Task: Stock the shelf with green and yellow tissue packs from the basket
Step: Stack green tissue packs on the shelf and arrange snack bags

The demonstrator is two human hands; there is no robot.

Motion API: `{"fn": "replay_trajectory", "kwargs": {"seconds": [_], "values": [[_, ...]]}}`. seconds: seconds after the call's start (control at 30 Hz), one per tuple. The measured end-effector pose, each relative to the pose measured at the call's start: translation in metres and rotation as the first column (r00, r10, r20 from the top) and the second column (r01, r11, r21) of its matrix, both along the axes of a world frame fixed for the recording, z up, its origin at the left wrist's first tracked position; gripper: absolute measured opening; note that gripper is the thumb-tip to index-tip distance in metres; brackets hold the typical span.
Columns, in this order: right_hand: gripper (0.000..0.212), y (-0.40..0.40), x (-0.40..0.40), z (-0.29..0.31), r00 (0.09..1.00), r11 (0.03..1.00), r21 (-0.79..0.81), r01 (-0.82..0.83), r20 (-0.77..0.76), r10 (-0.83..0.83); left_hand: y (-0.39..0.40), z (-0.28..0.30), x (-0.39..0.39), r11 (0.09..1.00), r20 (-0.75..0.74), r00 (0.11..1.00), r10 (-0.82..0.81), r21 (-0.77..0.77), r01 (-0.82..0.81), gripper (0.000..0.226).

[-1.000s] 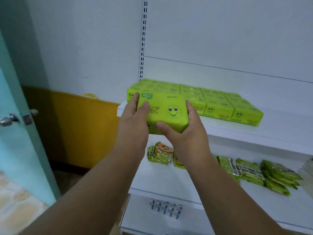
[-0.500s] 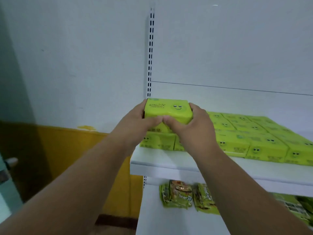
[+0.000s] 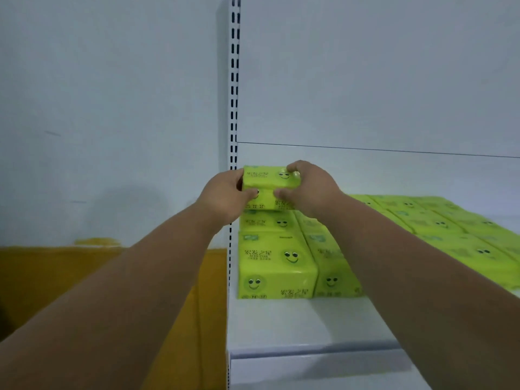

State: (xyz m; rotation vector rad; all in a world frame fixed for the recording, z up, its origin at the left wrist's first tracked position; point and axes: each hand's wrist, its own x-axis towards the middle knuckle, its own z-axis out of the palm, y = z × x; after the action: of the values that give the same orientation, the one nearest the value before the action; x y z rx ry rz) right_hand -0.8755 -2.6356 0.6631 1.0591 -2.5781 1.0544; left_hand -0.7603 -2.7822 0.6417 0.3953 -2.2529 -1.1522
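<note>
Both hands grasp one green tissue pack (image 3: 267, 190) at the back left corner of the white shelf (image 3: 295, 322): the left hand (image 3: 225, 197) curls round its left end and the right hand (image 3: 308, 190) round its right end. The pack sits on top of the rear packs in the layer of tissue packs (image 3: 277, 266) lining the shelf, just right of the slotted upright (image 3: 234, 80). Left of the upright, a yellow band (image 3: 42, 277) runs along the wall's base.
</note>
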Motion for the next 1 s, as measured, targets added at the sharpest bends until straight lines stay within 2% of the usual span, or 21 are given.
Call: {"fn": "replay_trajectory", "kwargs": {"seconds": [0.13, 0.27, 0.33, 0.47, 0.87, 0.97, 1.0], "values": [[0.060, -0.015, -0.020, -0.007, 1.000, 0.995, 0.099, 0.011, -0.006, -0.010, -0.014, -0.015, -0.018, 0.999, 0.008, 1.000, 0.021, -0.027, -0.021, 0.020], [0.053, -0.025, -0.028, -0.012, 0.999, 0.994, 0.106, 0.023, -0.031, -0.020, -0.020, -0.025, -0.028, 0.999, -0.008, 0.999, 0.043, -0.032, -0.043, 0.021], [0.052, -0.030, -0.030, -0.013, 0.999, 0.994, 0.109, 0.028, -0.041, -0.024, -0.022, -0.027, -0.031, 0.999, -0.023, 0.999, 0.039, 0.017, -0.038, 0.027], [0.051, -0.037, -0.033, -0.015, 0.997, 0.990, 0.133, 0.047, -0.062, -0.039, -0.024, -0.029, -0.036, 0.995, -0.032, 0.999, 0.038, 0.093, -0.035, 0.033], [0.057, -0.037, -0.023, -0.014, 0.986, 0.969, 0.235, 0.070, -0.162, -0.031, -0.016, -0.024, -0.034, 0.996, 0.042, 0.998, 0.048, 0.068, -0.051, 0.031], [0.058, -0.030, -0.010, -0.007, 0.966, 0.985, 0.166, 0.055, -0.259, -0.010, -0.008, -0.019, -0.026, 0.986, 0.033, 0.985, 0.169, 0.007, -0.169, 0.014], [0.056, -0.027, -0.004, -0.005, 0.959, 0.989, 0.142, 0.041, -0.284, 0.001, -0.004, -0.017, -0.021, 0.975, 0.009, 0.975, 0.220, -0.035, -0.220, 0.016]]}}
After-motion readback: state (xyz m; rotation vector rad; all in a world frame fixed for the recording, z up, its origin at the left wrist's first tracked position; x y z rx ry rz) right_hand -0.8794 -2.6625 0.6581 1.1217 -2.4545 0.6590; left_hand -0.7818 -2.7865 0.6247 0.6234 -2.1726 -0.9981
